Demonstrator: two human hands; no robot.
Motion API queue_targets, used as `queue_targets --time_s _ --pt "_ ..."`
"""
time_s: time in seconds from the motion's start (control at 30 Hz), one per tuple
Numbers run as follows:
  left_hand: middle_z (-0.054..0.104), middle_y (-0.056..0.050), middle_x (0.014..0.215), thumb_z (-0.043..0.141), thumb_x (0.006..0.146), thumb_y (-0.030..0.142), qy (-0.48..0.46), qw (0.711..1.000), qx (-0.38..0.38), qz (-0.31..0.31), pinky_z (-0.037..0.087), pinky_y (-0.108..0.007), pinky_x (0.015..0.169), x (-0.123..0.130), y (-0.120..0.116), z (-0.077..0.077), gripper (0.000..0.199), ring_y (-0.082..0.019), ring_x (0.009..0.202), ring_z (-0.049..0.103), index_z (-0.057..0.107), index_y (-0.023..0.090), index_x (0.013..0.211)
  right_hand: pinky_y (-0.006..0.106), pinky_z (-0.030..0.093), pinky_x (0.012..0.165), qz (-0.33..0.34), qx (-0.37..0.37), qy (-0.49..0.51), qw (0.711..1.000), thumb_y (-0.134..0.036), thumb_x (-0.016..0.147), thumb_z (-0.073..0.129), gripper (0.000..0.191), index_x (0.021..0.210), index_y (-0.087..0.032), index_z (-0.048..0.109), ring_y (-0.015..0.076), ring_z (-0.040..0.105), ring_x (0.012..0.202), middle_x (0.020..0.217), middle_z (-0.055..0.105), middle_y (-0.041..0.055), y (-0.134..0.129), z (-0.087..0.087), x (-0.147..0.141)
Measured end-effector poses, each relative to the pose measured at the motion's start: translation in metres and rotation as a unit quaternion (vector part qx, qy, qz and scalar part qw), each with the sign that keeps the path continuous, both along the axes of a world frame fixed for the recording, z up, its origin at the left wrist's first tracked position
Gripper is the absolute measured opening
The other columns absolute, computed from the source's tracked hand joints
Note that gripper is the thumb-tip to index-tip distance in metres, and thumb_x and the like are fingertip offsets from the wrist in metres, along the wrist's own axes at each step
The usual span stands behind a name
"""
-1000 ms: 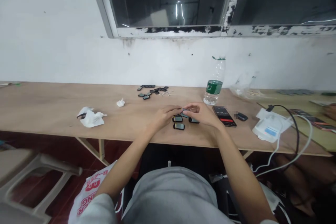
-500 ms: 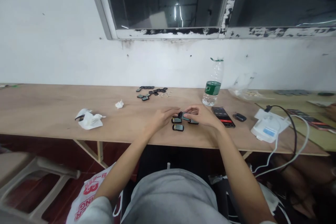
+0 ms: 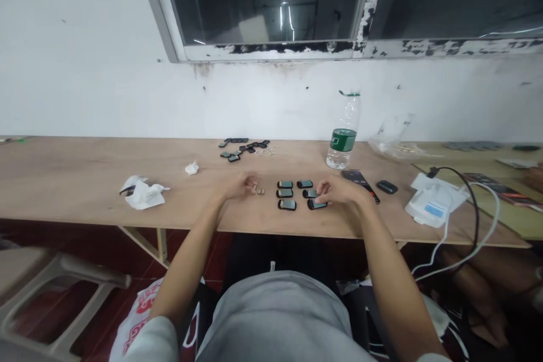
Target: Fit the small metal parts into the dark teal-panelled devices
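Observation:
In front of me lie small black-rimmed display pieces (image 3: 284,193) with grey-green faces, in two short columns. My right hand (image 3: 338,189) is at the right column, its thumb and fingertips on the lowest black-rimmed display piece (image 3: 314,203), which rests on the table. To the left of the columns, my left hand (image 3: 238,186) hovers low with its fingers curled in. A few tiny tan or metallic parts (image 3: 261,192) lie beside its fingertips. Whatever those fingers pinch is too small to make out.
Behind my hands are a pile of similar black pieces (image 3: 253,147) and scattered small white bits (image 3: 266,151). A water bottle (image 3: 341,141), a phone (image 3: 360,184), a black oval object (image 3: 387,186) and a white cabled box (image 3: 432,206) stand right. Crumpled tissues (image 3: 146,194) lie left.
My hands have moved apart, the left to the left and the right slightly right. The display piece held between them is down on the table among the columns. Tiny parts now show by my left hand.

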State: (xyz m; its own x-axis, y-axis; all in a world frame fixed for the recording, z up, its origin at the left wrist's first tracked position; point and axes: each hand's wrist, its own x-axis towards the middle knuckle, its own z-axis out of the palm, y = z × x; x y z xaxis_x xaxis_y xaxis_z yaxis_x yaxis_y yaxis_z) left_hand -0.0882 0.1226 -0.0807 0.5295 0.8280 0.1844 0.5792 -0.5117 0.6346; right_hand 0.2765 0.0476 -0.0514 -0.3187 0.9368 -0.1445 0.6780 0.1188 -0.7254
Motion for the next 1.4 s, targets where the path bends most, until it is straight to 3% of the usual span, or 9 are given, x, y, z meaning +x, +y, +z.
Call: queue_targets --time_s 0.1,0.33,0.43,0.53,0.67,0.83,1.03,1.17,1.4 --pt "0.073 -0.006 0.090 0.073 0.065 0.017 0.005 0.999 -0.036 0.000 0.057 -0.032 0.075 -0.004 0.006 -0.007 0.048 -0.021 0.082 0.068 0.065 0.014 0.113 0.027 0.052 0.056 -0.009 0.002 -0.007 1.000 -0.028 0.063 0.085 0.025 0.073 -0.017 0.065 0.0205 0.069 0.065 0.073 0.074 0.0058 0.001 -0.003 -0.005" --pt "0.074 -0.010 0.098 0.074 0.065 0.019 0.005 0.999 -0.043 -0.012 0.057 -0.034 0.080 -0.001 0.006 -0.009 0.046 -0.023 0.088 0.068 0.066 0.014 0.110 0.027 0.048 0.063 -0.017 0.139 -0.119 0.983 -0.025 0.068 0.081 0.019 0.082 -0.017 0.069 0.0214 0.069 0.075 0.081 0.075 0.0056 -0.003 0.000 -0.019" --pt "0.074 -0.010 0.099 0.077 0.064 0.023 0.002 0.999 -0.044 -0.007 0.057 -0.036 0.081 -0.001 0.005 -0.008 0.046 -0.024 0.091 0.068 0.067 0.014 0.109 0.027 0.047 0.065 0.030 0.175 -0.101 0.979 -0.026 0.078 0.072 0.010 0.084 -0.017 0.072 0.0204 0.068 0.075 0.082 0.075 0.0059 -0.008 0.002 -0.031" --pt "0.074 -0.011 0.100 0.076 0.069 0.029 0.011 0.999 -0.041 -0.005 0.056 -0.037 0.084 -0.001 0.002 -0.004 0.043 -0.025 0.093 0.069 0.067 0.014 0.109 0.027 0.047 0.066 0.090 0.195 -0.070 0.974 -0.026 0.083 0.066 0.012 0.087 -0.018 0.074 0.0191 0.066 0.073 0.084 0.076 0.0051 -0.010 0.001 -0.047" --pt "0.075 -0.012 0.104 0.072 0.078 0.035 0.024 0.999 -0.021 -0.005 0.055 -0.038 0.085 -0.001 -0.005 0.007 0.039 -0.026 0.095 0.070 0.068 0.014 0.110 0.028 0.046 0.068 0.099 0.194 -0.099 0.971 -0.032 0.080 0.072 0.015 0.085 -0.019 0.074 0.0212 0.066 0.077 0.090 0.075 0.0072 -0.008 -0.009 -0.065" --pt "0.075 -0.011 0.105 0.066 0.085 0.029 0.032 0.999 0.019 -0.001 0.056 -0.034 0.085 0.007 -0.018 0.019 0.029 -0.023 0.095 0.070 0.068 0.015 0.111 0.028 0.044 0.067 0.112 0.199 -0.125 0.965 -0.035 0.076 0.078 0.020 0.083 -0.017 0.069 0.0212 0.064 0.078 0.091 0.072 0.0081 -0.005 -0.016 -0.069" --pt "0.074 -0.007 0.099 0.053 0.096 0.029 0.013 0.982 0.177 -0.062 0.054 -0.031 0.082 0.035 -0.043 0.033 0.022 -0.019 0.090 0.068 0.072 0.018 0.100 0.028 0.048 0.069 0.134 0.184 0.044 0.973 -0.030 0.082 0.070 0.014 0.088 -0.018 0.065 0.0172 0.063 0.075 0.084 0.071 0.0029 -0.008 -0.010 -0.074" --pt "0.072 -0.008 0.098 0.048 0.099 0.026 -0.027 0.950 0.291 -0.110 0.054 -0.033 0.086 0.054 -0.054 0.034 0.024 -0.019 0.093 0.067 0.071 0.018 0.100 0.030 0.053 0.076 0.075 0.172 0.172 0.967 -0.033 0.081 0.070 0.018 0.089 -0.017 0.065 0.0192 0.068 0.080 0.085 0.073 0.0053 -0.010 -0.005 -0.080" --pt "0.068 -0.010 0.116 0.050 0.100 0.022 -0.056 0.924 0.349 -0.150 0.055 -0.033 0.094 0.067 -0.059 0.030 0.022 -0.019 0.108 0.066 0.070 0.019 0.110 0.034 0.057 0.083 0.003 0.217 0.223 0.951 -0.038 0.084 0.068 0.027 0.100 -0.017 0.070 0.0215 0.071 0.088 0.099 0.075 0.0097 -0.011 0.009 -0.076"
